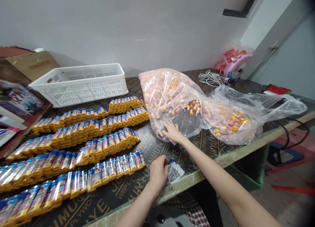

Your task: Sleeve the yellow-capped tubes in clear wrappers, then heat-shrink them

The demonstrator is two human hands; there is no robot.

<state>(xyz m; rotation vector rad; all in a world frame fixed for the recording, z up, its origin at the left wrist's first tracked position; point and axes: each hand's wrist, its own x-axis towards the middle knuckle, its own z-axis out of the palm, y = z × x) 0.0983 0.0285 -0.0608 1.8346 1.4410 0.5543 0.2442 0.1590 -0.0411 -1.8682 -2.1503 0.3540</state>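
My left hand (158, 171) is closed near the table's front edge, its fingertips at a small clear packet (175, 170) with a blue end; what the fingers pinch is too small to make out. Farther forward, my right hand (172, 132) reaches to the near edge of a large clear bag (169, 86) filled with small pink and yellow tubes. Its fingers are spread over some tubes (168, 138) at the bag's edge. Rows of yellow-capped tubes with blue tops (105, 145) lie stacked to the left.
A white plastic basket (91, 86) stands at the back left beside a cardboard box (33, 64). To the right are a second clear bag (236, 122), a white cord (212, 78) and a pink fan (238, 69). The wooden table edge (231, 151) runs along the front.
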